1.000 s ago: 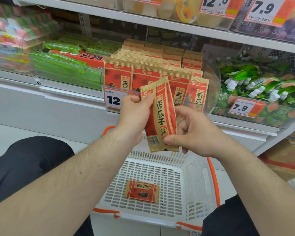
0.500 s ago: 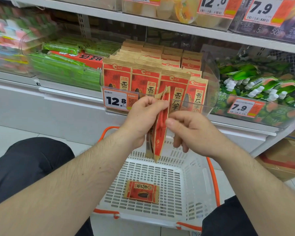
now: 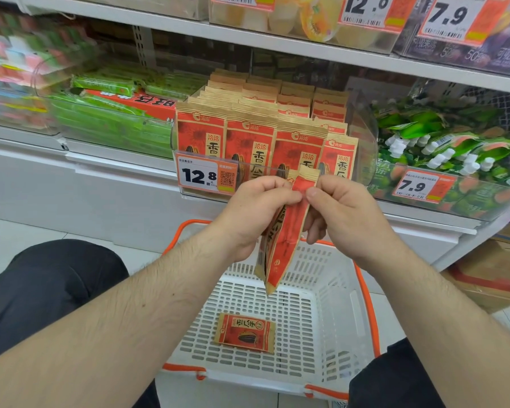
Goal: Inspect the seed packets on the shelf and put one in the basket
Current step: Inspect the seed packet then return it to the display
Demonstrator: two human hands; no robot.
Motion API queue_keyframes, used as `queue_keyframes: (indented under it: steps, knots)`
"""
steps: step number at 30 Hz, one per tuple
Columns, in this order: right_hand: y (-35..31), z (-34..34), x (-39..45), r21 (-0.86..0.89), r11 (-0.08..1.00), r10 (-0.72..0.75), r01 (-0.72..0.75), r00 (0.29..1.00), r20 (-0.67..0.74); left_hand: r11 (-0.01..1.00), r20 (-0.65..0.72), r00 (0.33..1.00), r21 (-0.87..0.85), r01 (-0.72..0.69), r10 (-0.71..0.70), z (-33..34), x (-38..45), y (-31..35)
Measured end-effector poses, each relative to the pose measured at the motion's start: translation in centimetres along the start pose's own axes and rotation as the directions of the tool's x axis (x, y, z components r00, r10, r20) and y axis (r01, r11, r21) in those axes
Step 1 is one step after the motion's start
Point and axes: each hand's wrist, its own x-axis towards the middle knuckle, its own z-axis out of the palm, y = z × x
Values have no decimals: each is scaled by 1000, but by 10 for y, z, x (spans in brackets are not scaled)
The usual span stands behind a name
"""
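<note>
Red and tan seed packets stand in rows in a clear bin on the shelf. My left hand and my right hand pinch the top of a pair of packets, which hang edge-on above the white basket. The two packets are slightly parted. A single seed packet lies flat on the basket floor.
A 12.8 price tag is fixed to the bin's front. Green snack packs fill the bin to the left, green pouches the bin to the right. The basket has orange handles. My dark-trousered knees flank it. A cardboard box sits low right.
The held packets turned from face-on to edge-on. My right hand went from their lower edge up to the top, and both hands now pinch there.
</note>
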Motion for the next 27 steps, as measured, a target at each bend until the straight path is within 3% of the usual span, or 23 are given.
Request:
queue_keyframes:
  steps: [5,11,19,27]
  knots:
    - [-1,-2,-1,31,1000,5,-6,999,35,996,3,999,-70,47,-47,0,0,1]
    - [-3,0,-5,-88,996,-5,23,979,202,985,-50,996,-158,63,-72,-4,2,4]
    - [-4,-3,-5,-135,990,-5,40,968,253,983,-68,995,-170,66,-78,-4,2,3]
    - [-9,-2,-11,-246,968,61,52,900,432,978,-86,994,-206,43,-62,-5,3,6]
